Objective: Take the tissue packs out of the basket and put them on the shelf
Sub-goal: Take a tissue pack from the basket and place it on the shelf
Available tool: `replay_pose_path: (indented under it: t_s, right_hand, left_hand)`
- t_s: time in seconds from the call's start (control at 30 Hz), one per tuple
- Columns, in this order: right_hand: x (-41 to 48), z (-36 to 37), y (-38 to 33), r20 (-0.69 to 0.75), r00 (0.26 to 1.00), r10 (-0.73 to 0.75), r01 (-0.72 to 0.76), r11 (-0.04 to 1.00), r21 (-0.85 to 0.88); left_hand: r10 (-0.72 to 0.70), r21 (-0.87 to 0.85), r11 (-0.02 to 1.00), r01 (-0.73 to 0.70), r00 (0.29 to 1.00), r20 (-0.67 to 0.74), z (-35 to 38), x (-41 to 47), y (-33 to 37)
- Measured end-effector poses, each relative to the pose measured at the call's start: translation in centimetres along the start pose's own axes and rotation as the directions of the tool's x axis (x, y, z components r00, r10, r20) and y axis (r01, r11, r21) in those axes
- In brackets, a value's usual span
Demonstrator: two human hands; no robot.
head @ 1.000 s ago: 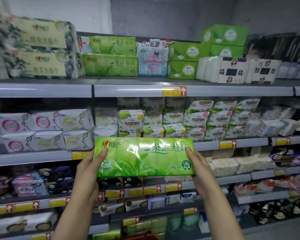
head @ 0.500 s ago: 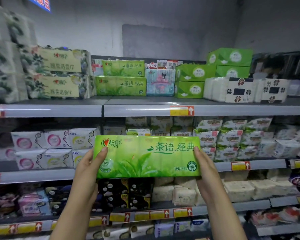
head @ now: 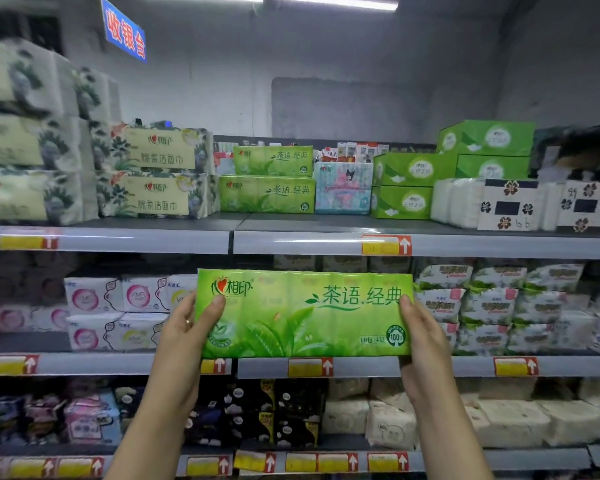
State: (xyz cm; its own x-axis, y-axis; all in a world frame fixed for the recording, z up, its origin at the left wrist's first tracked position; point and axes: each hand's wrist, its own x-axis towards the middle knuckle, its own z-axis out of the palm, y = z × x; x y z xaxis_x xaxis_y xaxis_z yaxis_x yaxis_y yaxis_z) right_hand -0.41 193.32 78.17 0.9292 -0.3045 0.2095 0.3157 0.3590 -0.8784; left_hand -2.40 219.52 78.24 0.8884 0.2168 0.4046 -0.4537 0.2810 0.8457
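Head view, facing the store shelving. You hold one green tissue pack level and lengthwise in front of the shelves, printed face toward you. It hangs in the air, below the front rail of the top shelf and just above the rail of the middle shelf, resting on neither.

Your left hand grips the pack's left end, with the thumb laid on the front face near the red heart logo. Your right hand grips the right end, with its thumb on the front beside the last printed character. The remaining fingers of both hands pass behind the pack and are hidden. The two hands are well apart, separated by the pack's full length. A ring shows on the left hand.

On the top shelf, two matching green packs lie stacked, the upper one set further back. To their left sit floral-printed packs; to their right a pale blue cartoon pack, then green boxes. Behind the held pack, the middle shelf carries white and pink packets at left and green-and-white packets at right. A blue sign hangs at upper left.
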Motion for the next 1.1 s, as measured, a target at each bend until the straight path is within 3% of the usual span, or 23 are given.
replay_pose_path:
  t_s: [1.1]
  right_hand:
    - [0.1, -1.9, -2.4, -0.041, 0.999, -0.031, 0.032, 0.999, 0.018]
  left_hand:
    - [-0.007, 0.002, 1.0, 0.007, 1.0, 0.024, 1.8, 1.3, -0.5]
